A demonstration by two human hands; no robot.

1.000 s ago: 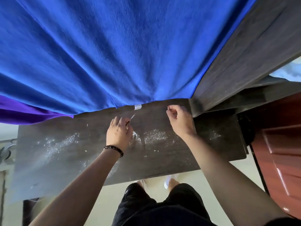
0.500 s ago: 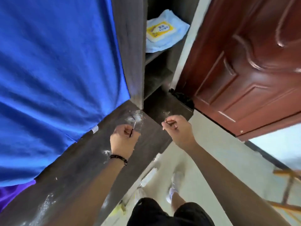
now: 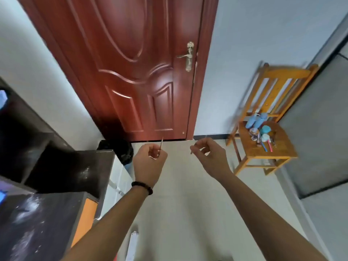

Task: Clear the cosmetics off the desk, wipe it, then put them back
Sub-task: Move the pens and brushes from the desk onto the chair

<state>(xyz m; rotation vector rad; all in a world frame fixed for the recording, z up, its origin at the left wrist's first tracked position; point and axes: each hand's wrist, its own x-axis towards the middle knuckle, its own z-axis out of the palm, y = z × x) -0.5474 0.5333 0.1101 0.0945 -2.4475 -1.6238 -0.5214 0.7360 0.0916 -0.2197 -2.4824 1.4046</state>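
Pinching a thin stick (image 3: pixel 161 146), left hand (image 3: pixel 149 162) and right hand (image 3: pixel 209 155), clamped on something tiny, have swung off desk (image 3: pixel 47 219) toward chair (image 3: pixel 267 147) holding cosmetics (image 3: pixel 260 129)—last bits cleared, wiping next.

Open floor (image 3: pixel 180 194) is left at twelve o'clock up to the door (image 3: pixel 131 72), flanked by the desk (image 3: pixel 56 185) at nine and the chair (image 3: pixel 267 146) at two.

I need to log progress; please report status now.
Left hand grip shut on thin stick; right hand pinching something small. Cosmetics on yellow wooden chair. Dark desk still powdery.
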